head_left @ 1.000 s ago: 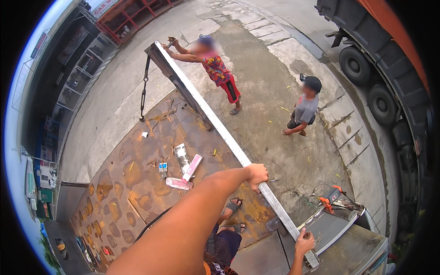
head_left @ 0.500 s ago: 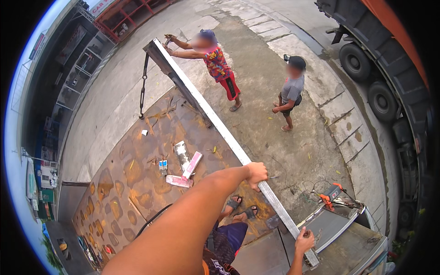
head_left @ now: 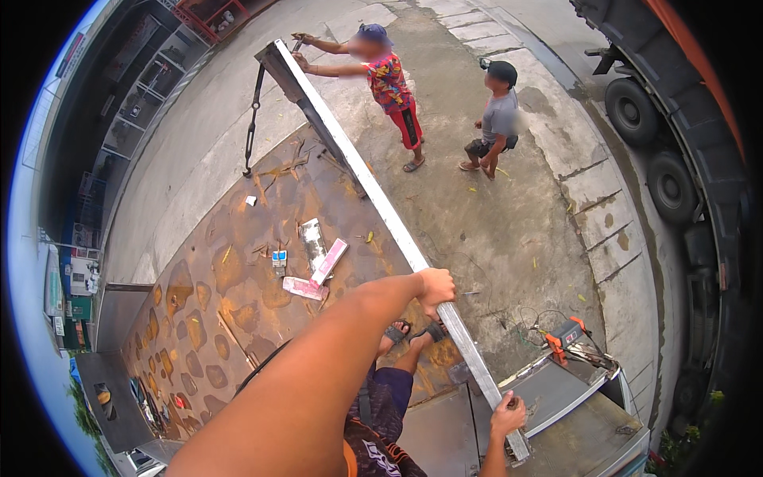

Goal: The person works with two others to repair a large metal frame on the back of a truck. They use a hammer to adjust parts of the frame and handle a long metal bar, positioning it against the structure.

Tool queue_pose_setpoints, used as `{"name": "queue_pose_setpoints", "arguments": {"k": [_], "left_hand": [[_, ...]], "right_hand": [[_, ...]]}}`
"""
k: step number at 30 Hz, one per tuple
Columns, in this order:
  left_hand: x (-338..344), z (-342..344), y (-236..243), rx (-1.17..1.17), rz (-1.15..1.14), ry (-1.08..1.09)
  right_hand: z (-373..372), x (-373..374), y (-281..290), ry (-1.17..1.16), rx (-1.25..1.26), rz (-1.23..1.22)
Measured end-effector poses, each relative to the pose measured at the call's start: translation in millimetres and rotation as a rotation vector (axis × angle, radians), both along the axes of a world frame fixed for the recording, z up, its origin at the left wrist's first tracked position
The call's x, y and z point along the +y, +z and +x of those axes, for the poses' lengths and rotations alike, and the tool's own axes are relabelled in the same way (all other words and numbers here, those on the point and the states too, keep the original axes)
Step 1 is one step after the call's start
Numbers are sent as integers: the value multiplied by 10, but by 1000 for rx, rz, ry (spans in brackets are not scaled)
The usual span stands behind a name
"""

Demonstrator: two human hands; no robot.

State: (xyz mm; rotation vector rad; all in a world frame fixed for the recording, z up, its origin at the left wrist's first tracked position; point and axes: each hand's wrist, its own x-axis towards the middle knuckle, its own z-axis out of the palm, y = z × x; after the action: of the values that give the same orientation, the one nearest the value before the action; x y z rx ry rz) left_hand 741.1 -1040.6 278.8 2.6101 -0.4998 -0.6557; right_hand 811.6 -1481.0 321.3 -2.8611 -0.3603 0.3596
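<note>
A long whitish square metal tube (head_left: 368, 186) runs diagonally from the upper left to the lower right in front of me. My left hand (head_left: 436, 289) is wrapped around it past its middle, arm stretched across my body. Closer to the tube's near end, my right hand (head_left: 508, 415) has its fingers curled at the tube's right edge. The far end lies along a dark steel beam (head_left: 306, 103). There a co-worker in a colourful shirt (head_left: 389, 83) reaches both hands to the tube's tip, holding a small tool I cannot make out.
Rusty steel plate (head_left: 191, 318) lies under my feet, bearing pink-and-white boxes (head_left: 329, 262) and a small blue-and-white pack (head_left: 279, 259). A turnbuckle (head_left: 252, 127) hangs from the beam. Another person (head_left: 498, 115) stands on the concrete. A grey-orange machine (head_left: 566, 335) sits at right, beyond it a truck (head_left: 671, 187).
The person in grey has turned and shifted a little to the left. My view has moved slightly. Both my hands stay at about the same places on the tube.
</note>
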Motion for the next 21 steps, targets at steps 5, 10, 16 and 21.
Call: {"name": "queue_pose_setpoints", "arguments": {"k": [5,10,16,21], "left_hand": [[-15,-67,20,-32,-34,34],[-14,-86,23,-39,-39,40],[-24,-87,21,-38,-48,51],[-35,-90,35,-35,-40,55]], "right_hand": [[-36,24,74,38,0,-55],[-29,15,73,57,10,-26],[-21,-14,68,40,57,-58],[-12,-24,67,56,85,-36]]}}
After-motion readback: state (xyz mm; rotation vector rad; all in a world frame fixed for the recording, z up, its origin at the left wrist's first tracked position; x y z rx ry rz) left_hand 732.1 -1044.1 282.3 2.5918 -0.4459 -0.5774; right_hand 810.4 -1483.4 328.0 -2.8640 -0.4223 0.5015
